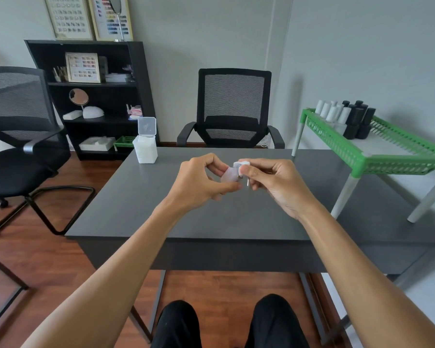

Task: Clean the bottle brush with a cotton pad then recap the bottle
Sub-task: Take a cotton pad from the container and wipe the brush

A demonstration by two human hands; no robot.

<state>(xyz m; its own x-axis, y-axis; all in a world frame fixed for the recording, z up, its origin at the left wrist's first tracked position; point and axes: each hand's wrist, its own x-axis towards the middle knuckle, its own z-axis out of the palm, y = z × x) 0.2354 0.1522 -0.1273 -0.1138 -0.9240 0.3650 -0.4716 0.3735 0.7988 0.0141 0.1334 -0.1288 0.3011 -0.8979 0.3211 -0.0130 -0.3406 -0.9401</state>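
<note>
Both hands are raised together above the middle of the dark grey table (141, 212). My left hand (199, 182) pinches a small pale pink bottle (229, 175) between thumb and fingers. My right hand (271, 182) is closed on a small white piece (242, 165), which looks like the bottle's cap. A thin brush stem (248, 183) hangs down below those fingers, just right of the bottle. The white piece touches the top of the bottle. I cannot make out a separate cotton pad in either hand. Fingers hide the bottle's neck.
A clear box of cotton pads (145, 146) with its lid up stands at the table's far left corner. A green rack (377, 162) at the right carries white and black bottles (347, 116). Black chairs stand across the table (232, 109) and at left (18, 136).
</note>
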